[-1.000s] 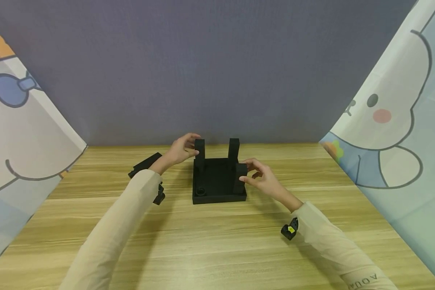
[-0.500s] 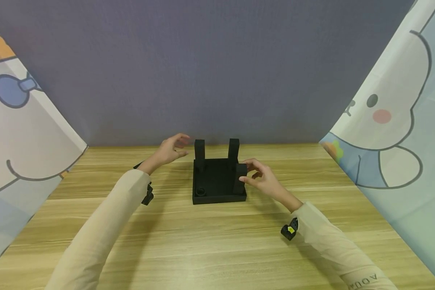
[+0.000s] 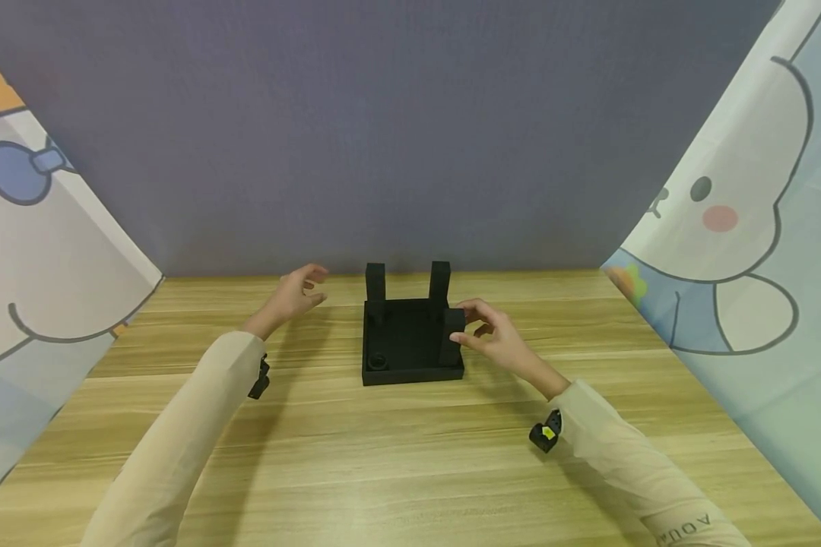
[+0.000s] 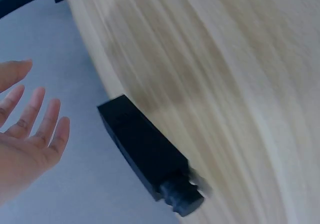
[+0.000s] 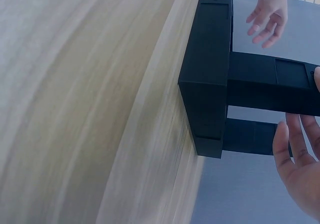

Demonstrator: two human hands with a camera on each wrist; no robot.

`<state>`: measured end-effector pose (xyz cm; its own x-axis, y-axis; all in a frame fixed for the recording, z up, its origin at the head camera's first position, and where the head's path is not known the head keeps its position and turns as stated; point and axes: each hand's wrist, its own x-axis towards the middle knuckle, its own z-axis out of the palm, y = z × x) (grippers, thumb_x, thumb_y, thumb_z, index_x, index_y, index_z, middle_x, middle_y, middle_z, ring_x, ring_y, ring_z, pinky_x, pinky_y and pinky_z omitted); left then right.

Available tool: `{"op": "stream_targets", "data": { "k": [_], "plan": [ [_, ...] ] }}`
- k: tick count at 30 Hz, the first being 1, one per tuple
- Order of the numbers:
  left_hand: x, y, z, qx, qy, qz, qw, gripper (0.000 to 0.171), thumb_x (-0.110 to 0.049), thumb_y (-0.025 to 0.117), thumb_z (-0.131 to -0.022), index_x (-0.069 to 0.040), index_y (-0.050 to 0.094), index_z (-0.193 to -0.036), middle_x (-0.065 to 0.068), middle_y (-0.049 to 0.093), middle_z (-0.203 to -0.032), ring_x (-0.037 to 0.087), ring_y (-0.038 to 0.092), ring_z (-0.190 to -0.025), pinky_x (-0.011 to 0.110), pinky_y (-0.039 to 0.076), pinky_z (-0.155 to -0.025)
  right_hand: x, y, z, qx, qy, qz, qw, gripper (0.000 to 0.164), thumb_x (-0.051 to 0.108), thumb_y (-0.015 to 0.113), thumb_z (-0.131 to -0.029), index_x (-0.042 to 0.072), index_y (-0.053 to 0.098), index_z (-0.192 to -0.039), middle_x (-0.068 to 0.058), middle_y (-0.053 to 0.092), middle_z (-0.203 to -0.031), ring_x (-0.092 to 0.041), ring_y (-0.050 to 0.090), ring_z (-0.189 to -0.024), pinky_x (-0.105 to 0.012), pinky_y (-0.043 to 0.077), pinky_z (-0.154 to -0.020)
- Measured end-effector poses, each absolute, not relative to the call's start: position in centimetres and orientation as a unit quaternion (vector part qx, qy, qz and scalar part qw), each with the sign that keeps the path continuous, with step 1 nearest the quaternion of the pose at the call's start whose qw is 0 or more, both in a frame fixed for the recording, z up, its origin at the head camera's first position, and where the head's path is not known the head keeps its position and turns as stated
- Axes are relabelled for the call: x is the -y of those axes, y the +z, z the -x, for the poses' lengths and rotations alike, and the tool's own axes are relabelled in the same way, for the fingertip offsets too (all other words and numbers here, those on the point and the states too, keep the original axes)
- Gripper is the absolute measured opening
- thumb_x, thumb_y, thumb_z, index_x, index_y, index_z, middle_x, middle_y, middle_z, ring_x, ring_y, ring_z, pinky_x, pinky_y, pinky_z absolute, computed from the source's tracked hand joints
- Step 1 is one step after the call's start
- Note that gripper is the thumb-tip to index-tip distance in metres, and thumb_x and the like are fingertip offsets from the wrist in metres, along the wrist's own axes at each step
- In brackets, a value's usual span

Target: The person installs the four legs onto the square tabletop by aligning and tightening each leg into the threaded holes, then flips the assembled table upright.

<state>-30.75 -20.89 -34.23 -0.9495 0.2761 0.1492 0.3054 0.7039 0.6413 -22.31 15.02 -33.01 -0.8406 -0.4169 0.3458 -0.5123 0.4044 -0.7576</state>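
A square black base (image 3: pixel 407 330) with raised edges sits on the wooden table, carrying three upright black legs. My right hand (image 3: pixel 502 343) pinches the top of the front right leg (image 3: pixel 451 346) between thumb and fingers. The back left leg (image 3: pixel 375 282) and back right leg (image 3: pixel 440 282) stand untouched. At the front left corner shows a bare round socket (image 3: pixel 378 362). To the left of the base, my left hand (image 3: pixel 291 295) hovers with relaxed, spread fingers and holds nothing. Near it in the left wrist view lies a loose black leg (image 4: pixel 145 144) with a threaded end, hidden behind the left arm in the head view.
The wooden table (image 3: pixel 410 456) runs back to a grey partition (image 3: pixel 410 137). Cartoon-printed curtains (image 3: pixel 746 228) flank both sides. Small black wrist cameras (image 3: pixel 546 431) hang from both sleeves.
My left hand has come away from the back left leg and moved left, covering the loose leg in the head view. My right hand keeps its grip on the front right leg.
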Motion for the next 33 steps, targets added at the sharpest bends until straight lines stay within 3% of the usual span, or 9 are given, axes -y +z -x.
{"op": "stream_targets", "data": {
  "k": [33],
  "plan": [
    [25.2,-37.3,30.5,0.963,-0.254,0.081,0.051,0.044,-0.007,0.059,-0.087,0.003,0.043,-0.127,0.032,0.046,-0.124,0.047,0.042,-0.114,0.057,0.037,-0.094,-15.0,-32.9,22.2,0.836,0.471,-0.278,0.046,0.039,0.002,0.067,-0.080,-0.004,0.053,-0.116,-0.020,0.056,-0.102,-0.030,0.055,-0.093,-0.039,0.050,-0.071]
  ]
}}
